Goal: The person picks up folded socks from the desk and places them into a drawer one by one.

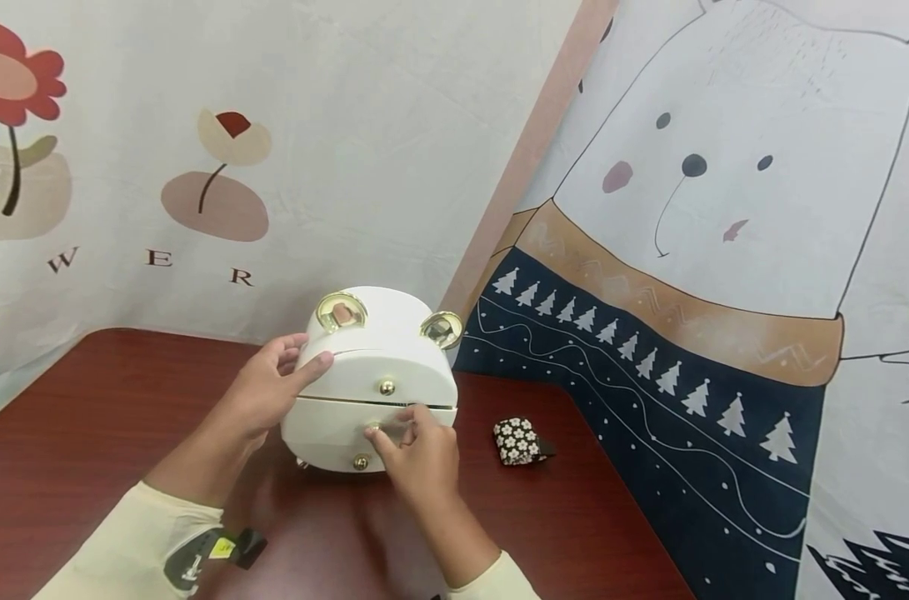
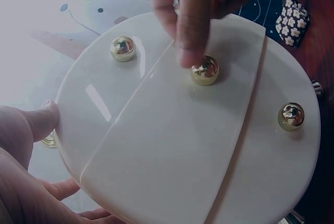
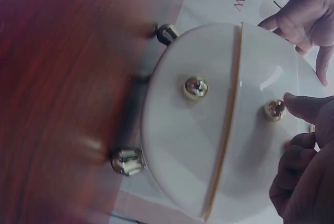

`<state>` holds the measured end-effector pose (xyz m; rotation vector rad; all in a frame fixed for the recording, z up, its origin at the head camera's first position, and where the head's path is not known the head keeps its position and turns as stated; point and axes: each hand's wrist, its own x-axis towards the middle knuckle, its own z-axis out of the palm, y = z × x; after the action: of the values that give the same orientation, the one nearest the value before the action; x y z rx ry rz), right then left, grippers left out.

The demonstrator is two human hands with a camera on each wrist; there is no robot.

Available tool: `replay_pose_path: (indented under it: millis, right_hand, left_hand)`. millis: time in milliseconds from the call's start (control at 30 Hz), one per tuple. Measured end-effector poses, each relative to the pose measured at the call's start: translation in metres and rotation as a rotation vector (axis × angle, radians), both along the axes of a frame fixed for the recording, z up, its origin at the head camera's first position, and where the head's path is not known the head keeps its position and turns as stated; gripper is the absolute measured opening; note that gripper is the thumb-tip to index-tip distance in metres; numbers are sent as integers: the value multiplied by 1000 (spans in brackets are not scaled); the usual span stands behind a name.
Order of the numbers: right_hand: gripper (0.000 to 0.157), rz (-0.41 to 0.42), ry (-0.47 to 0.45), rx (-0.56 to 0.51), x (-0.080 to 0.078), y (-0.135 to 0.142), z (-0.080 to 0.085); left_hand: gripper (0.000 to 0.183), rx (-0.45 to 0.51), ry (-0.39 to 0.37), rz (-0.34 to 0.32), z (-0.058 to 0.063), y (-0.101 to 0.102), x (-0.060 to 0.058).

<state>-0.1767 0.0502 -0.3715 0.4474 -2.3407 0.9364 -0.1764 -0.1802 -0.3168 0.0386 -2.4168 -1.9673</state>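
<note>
A white rounded jewelry box (image 1: 379, 367) stands on the table, fronted by three drawers with gold knobs and topped by two gold ears. My left hand (image 1: 267, 387) holds its upper left edge, thumb toward the front and fingers round the side. At the middle drawer (image 2: 156, 130), my right hand (image 1: 424, 454) has its thumb against the gold knob (image 3: 274, 110) and its other fingers bent near the drawer's upper edge. A thin dark gap shows above that drawer in the head view. The lowest drawer's knob (image 3: 196, 87) is untouched.
To the right of the box lies a small black item with white flowers (image 1: 517, 442). The reddish-brown table (image 1: 162, 375) meets printed cloth hangings (image 1: 394, 167) behind and at the right. Gold feet (image 3: 127, 161) hold up the box.
</note>
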Motion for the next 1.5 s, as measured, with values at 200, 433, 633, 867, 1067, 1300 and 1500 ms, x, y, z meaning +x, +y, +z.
replay_pose_path:
  millis: [200,433,633,867,1067,1300,1500]
  right_hand:
    - [49,-40,115,1,-1,7,1]
    - [43,-37,132,1,-3,8,0]
    - [43,-23,185,-10,-2,6,-5]
    - [39,-12,267,77,1,0,-13]
    - [38,-52,243,133,-1,-1,-15]
    - [36,-54,181,146,-4,-2,-12]
    - [35,-50,160,136,-4,-2,-12]
  left_hand:
    - [89,-4,10,3,1,0,0]
    - [89,4,3,9,1,-1,1]
    - [89,5,7,10,1,-1,1]
    - [89,-2,11,4,1,-1,2]
    - [89,2,6,3,0,0,1]
    - [88,5,8,7,1,1,1]
    - [88,18,9,10,1,1,2]
